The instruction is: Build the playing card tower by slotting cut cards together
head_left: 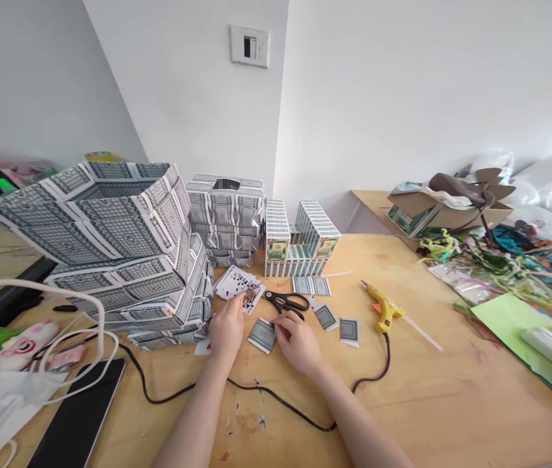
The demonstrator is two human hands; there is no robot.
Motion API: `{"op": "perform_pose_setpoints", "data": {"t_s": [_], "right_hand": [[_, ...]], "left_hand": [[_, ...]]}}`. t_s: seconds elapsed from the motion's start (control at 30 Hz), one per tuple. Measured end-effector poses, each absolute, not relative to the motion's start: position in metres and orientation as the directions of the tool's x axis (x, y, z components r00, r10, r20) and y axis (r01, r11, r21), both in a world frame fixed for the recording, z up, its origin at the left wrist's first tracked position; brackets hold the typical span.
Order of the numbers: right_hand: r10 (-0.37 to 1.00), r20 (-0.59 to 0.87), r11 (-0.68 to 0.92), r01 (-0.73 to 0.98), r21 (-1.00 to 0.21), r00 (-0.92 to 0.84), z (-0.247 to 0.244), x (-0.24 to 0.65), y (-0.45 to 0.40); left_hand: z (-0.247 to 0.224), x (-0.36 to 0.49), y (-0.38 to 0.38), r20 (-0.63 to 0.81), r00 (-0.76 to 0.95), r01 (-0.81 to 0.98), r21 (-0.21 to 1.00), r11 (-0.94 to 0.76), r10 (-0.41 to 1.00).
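Observation:
My left hand [227, 330] is closed at the fingertips on a tilted picture playing card [251, 297], at the edge of a fanned pile of face-up playing cards [235, 282]. My right hand [299, 343] has its fingers drawn together at the right corner of a face-down playing card [261, 336], which lies between the hands. Black-handled scissors [289, 301] lie just beyond the right fingers. To their right are single face-down cards, one [326, 317] angled and another [350, 331] straighter. A joined pair of cards [311, 286] lies behind the scissors.
A large stacked structure of cards [129, 234] stands at left, a smaller one [227, 214] behind. Card boxes [300, 242] form a U shape. A yellow glue gun [383, 308] lies right, its black cord [276, 393] crossing under my forearms. A tablet [80, 416] lies front left.

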State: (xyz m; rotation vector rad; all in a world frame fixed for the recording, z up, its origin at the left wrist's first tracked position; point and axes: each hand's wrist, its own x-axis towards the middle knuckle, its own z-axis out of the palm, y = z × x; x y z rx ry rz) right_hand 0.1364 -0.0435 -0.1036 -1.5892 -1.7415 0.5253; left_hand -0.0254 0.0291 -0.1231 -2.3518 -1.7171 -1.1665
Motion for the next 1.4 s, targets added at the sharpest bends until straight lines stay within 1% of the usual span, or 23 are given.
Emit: {"op": "perform_pose_setpoints", "data": {"t_s": [0.13, 0.2, 0.27, 0.33, 0.4, 0.47, 0.57, 0.7, 0.8, 0.93, 1.13, 1.27, 1.4], "right_hand": [[0.968, 0.242, 0.143, 0.636, -0.759, 0.071, -0.105, 0.135, -0.042], [0.963, 0.222, 0.105, 0.549, -0.830, 0.151, -0.106, 0.134, -0.040], [0.962, 0.141, 0.048, 0.363, -0.930, 0.234, -0.106, 0.134, -0.038], [0.963, 0.026, -0.008, 0.121, -0.993, 0.268, -0.106, 0.135, -0.035], [0.964, -0.055, -0.039, -0.067, -0.997, 0.260, -0.106, 0.137, -0.033], [0.963, -0.079, -0.040, -0.151, -0.988, 0.259, -0.106, 0.139, -0.032], [0.956, -0.059, -0.012, -0.162, -0.987, 0.287, -0.109, 0.142, -0.030], [0.936, -0.035, 0.009, -0.123, -0.992, 0.350, -0.114, 0.142, -0.028], [0.937, -0.049, -0.012, -0.109, -0.994, 0.346, -0.116, 0.142, -0.028], [0.939, -0.050, -0.015, -0.105, -0.994, 0.341, -0.115, 0.142, -0.027], [0.932, -0.097, -0.053, -0.133, -0.990, 0.349, -0.117, 0.143, -0.028], [0.925, -0.113, -0.065, -0.141, -0.988, 0.363, -0.120, 0.144, -0.028], [0.921, -0.110, -0.058, -0.149, -0.987, 0.373, -0.121, 0.145, -0.027]], "left_hand": [[-0.120, -0.025, 0.028, 0.636, 0.008, 0.790, 0.470, -0.395, 0.772], [-0.116, -0.024, 0.026, 0.656, 0.029, 0.733, 0.499, -0.462, 0.754], [-0.112, -0.022, 0.024, 0.663, 0.120, 0.638, 0.519, -0.570, 0.738], [-0.108, -0.020, 0.021, 0.652, 0.241, 0.520, 0.539, -0.662, 0.719], [-0.107, -0.019, 0.018, 0.628, 0.338, 0.436, 0.556, -0.708, 0.701], [-0.107, -0.017, 0.018, 0.606, 0.396, 0.409, 0.556, -0.724, 0.690], [-0.110, -0.017, 0.020, 0.556, 0.407, 0.502, 0.526, -0.686, 0.725], [-0.118, -0.018, 0.027, 0.455, 0.300, 0.728, 0.459, -0.510, 0.838], [-0.124, -0.018, 0.029, 0.413, 0.244, 0.798, 0.428, -0.423, 0.878], [-0.125, -0.017, 0.029, 0.420, 0.251, 0.802, 0.414, -0.430, 0.872], [-0.122, -0.017, 0.027, 0.481, 0.172, 0.734, 0.520, -0.438, 0.859], [-0.115, -0.018, 0.025, 0.531, 0.078, 0.672, 0.597, -0.438, 0.843], [-0.106, -0.017, 0.021, 0.599, 0.058, 0.649, 0.585, -0.486, 0.799]]}}
